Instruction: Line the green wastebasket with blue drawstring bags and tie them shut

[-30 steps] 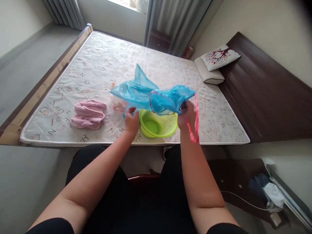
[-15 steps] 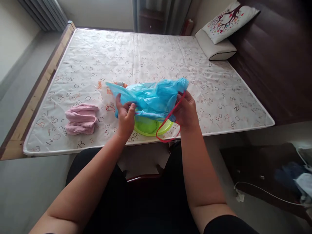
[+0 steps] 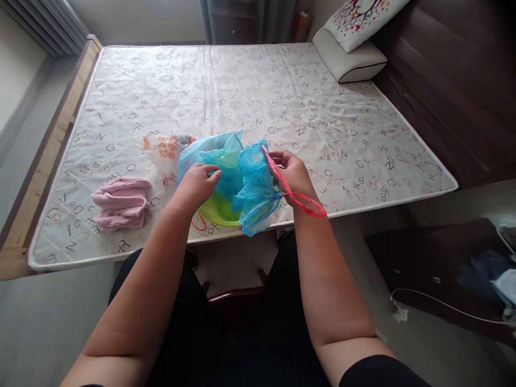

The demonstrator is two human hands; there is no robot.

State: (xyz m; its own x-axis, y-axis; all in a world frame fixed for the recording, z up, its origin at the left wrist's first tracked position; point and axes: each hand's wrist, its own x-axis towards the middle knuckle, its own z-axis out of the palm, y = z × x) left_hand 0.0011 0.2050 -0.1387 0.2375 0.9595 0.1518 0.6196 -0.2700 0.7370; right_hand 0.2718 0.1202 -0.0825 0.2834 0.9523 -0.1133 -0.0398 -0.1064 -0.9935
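A thin blue plastic drawstring bag (image 3: pixel 256 177) is spread between my hands, above a lime-green basket (image 3: pixel 217 215) on the mattress. My right hand (image 3: pixel 292 174) grips the gathered right part of the bag, and the red drawstring (image 3: pixel 304 201) loops over that hand and wrist. Over the basket's left side, my left hand (image 3: pixel 199 185) has thumb and fingers closed together against the bag's left part. Blue plastic covers much of the basket, so its inside is only partly visible.
Left of the basket lies a folded pink cloth (image 3: pixel 121 204) on the letter-patterned mattress (image 3: pixel 242 91). Behind my left hand is a clear plastic wrapper (image 3: pixel 167 148) with orange print. A cushion (image 3: pixel 363 21) rests on a bolster (image 3: pixel 349 54) at the far right.
The bag's right part has bunched up and dropped lower, with its drawstring swung right over my right wrist. My right hand moved slightly left; my left hand's fingers closed. More of the basket shows.
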